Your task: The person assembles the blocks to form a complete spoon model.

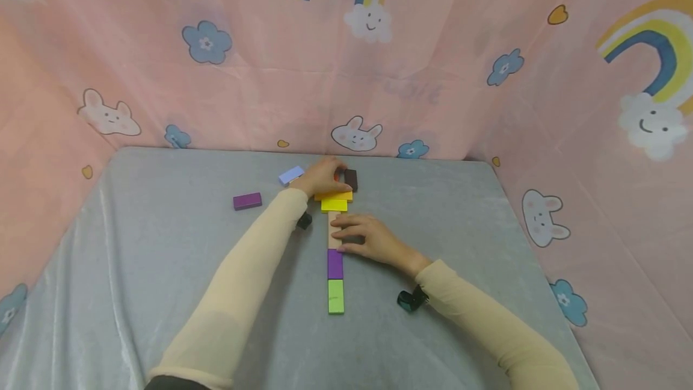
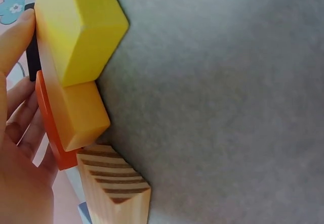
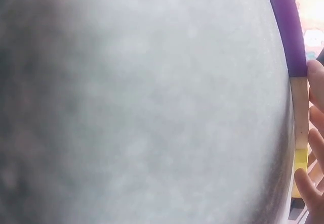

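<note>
Nearest you on the desk [image 1: 471, 233], the green block [image 1: 335, 297] and purple block [image 1: 335, 264] line up below the plain wooden block [image 3: 300, 113], where your right hand [image 1: 373, 239] rests, fingers loosely extended. Farther off, your left hand [image 1: 323, 177] pinches the dark block [image 1: 352, 178], probably light, rigid, smooth; take its ends, sparing the red block [image 2: 65, 159].

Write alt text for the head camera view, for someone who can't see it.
A person's left hand is beside a dark block, the right hand over a plain wooden block. Beyond that lies a yellow block; on the near side, a purple block, then a green block continue the line on grey cloth.
</note>
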Available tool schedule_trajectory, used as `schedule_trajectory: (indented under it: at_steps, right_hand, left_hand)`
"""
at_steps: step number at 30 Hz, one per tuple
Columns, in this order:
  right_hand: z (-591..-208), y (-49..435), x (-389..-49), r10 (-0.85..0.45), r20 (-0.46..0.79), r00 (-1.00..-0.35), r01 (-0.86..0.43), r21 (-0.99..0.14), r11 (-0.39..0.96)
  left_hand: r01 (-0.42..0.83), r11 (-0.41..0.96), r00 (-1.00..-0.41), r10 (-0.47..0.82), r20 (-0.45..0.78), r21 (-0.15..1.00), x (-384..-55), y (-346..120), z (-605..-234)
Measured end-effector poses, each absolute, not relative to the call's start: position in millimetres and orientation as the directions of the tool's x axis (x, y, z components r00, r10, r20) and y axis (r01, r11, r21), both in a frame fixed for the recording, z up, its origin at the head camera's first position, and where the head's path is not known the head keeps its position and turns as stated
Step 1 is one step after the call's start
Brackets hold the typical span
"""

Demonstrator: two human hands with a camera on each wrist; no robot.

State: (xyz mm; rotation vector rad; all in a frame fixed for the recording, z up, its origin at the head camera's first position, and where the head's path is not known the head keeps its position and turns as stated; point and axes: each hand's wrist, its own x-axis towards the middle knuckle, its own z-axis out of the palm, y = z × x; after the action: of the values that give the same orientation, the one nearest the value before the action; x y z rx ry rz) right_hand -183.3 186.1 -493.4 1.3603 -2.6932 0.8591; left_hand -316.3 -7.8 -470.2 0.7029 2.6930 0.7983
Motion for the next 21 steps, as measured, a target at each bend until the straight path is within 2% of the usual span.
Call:
schedule_trajectory:
  at_steps: [12,18,21]
  right_hand:
    - [-491.0,187.0,-182.9,-0.744,0.247,-0.621,-0.751,-0.458,0.475]
    - [-487.7,185.9,-181.6,-0.748,0.231,-0.623,-0.745,-0.465,0.477]
    - [-487.0,185.8,-180.6,-0.745,0.21,-0.634,-0.733,-0.47,0.491]
  left_hand:
    - [0.351,0.729,-0.861,0.498,-0.104,0.588,-318.0,-5.4,-472.2]
    - [0.268,0.638,-0.851,0.508,-0.133,0.722,-318.8,-16.9,-467.4]
    - [0.253,0.61,-0.858,0.5,-0.117,0.751,-321.2,-30.9,-465.9]
